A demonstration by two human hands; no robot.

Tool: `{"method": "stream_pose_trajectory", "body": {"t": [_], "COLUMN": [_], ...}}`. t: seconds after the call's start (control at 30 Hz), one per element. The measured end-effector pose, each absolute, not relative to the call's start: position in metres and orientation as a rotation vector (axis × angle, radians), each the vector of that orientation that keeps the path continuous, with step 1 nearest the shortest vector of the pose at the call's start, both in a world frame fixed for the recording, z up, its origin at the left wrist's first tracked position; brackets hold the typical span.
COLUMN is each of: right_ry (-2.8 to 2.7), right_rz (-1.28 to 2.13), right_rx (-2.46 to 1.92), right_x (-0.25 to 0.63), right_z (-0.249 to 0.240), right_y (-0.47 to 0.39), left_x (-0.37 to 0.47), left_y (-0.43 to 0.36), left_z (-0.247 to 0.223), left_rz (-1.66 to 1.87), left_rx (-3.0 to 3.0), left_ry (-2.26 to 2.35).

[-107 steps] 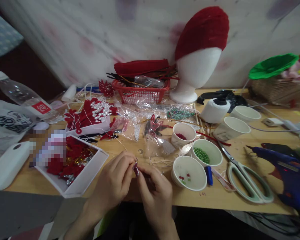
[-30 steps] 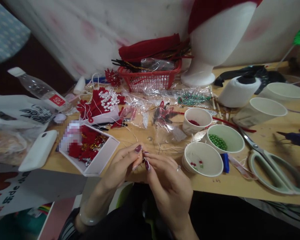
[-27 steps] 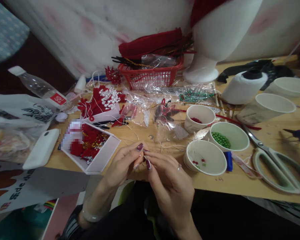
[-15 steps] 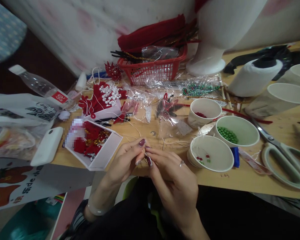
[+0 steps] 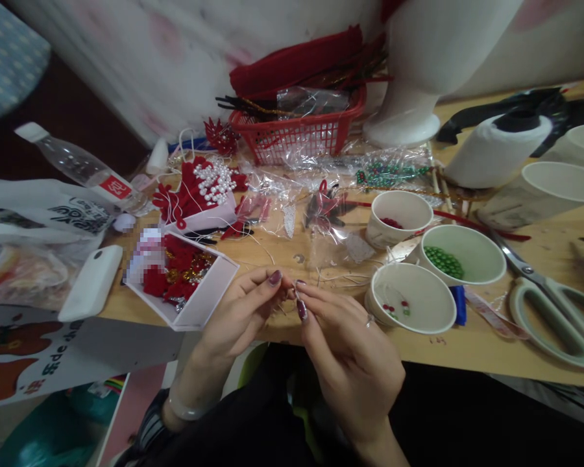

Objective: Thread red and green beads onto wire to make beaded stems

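Over the front edge of the table, my left hand (image 5: 246,308) and my right hand (image 5: 343,340) meet fingertip to fingertip. The thumb and forefinger of my right hand pinch something small, thin and pale, too fine to name. My left fingers are closed too, and whatever they hold is hidden. Just right of my right hand stands a paper cup (image 5: 384,308) with red and green beads on fine threads in it. Behind it are a cup of green beads (image 5: 442,261) and a cup of red beads (image 5: 390,222).
At the left lie a white box (image 5: 204,301) of red and gold pieces, white pearl beads (image 5: 215,183), a phone (image 5: 91,283) and a water bottle (image 5: 78,159). A red basket (image 5: 296,137) stands at the back. Scissors (image 5: 540,285) and a thread cone (image 5: 496,152) are at the right.
My right hand has shifted slightly right, and its fingertips have drawn a little apart from those of my left hand. The things on the table have not moved.
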State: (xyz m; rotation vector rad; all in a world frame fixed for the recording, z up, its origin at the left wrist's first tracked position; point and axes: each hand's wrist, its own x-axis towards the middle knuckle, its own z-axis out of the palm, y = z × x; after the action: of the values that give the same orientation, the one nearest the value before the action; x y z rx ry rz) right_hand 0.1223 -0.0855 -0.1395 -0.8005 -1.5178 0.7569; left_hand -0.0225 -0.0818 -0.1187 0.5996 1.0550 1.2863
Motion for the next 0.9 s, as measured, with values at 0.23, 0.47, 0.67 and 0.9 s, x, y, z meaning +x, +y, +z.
{"method": "stream_pose_trajectory", "body": {"t": [0.23,0.47,0.67,0.9], "right_ry": [-1.388,-1.349,-1.355,-1.351], "right_rz": [0.924,1.017,1.001,0.972], "right_rx": [-0.846,-0.835,-0.853,-0.851], "right_x": [0.1198,0.1189,0.1178,0.118], "right_z": [-0.1394,-0.1377,-0.1395,-0.1405], "right_y": [-0.085,-0.084,-0.0847,-0.0852], "left_x": [-0.0161,-0.0162,-0.0176,-0.0156], "left_y": [-0.082,-0.0828,-0.082,-0.0817], "left_z": [-0.1194,-0.1243,-0.1262,-0.1246], "left_rz": [1.265,1.231,1.186,1.171], "left_rx": [0.503,0.4,0.341,0.322], "left_ry": [1.009,0.945,0.928,0.905]}}
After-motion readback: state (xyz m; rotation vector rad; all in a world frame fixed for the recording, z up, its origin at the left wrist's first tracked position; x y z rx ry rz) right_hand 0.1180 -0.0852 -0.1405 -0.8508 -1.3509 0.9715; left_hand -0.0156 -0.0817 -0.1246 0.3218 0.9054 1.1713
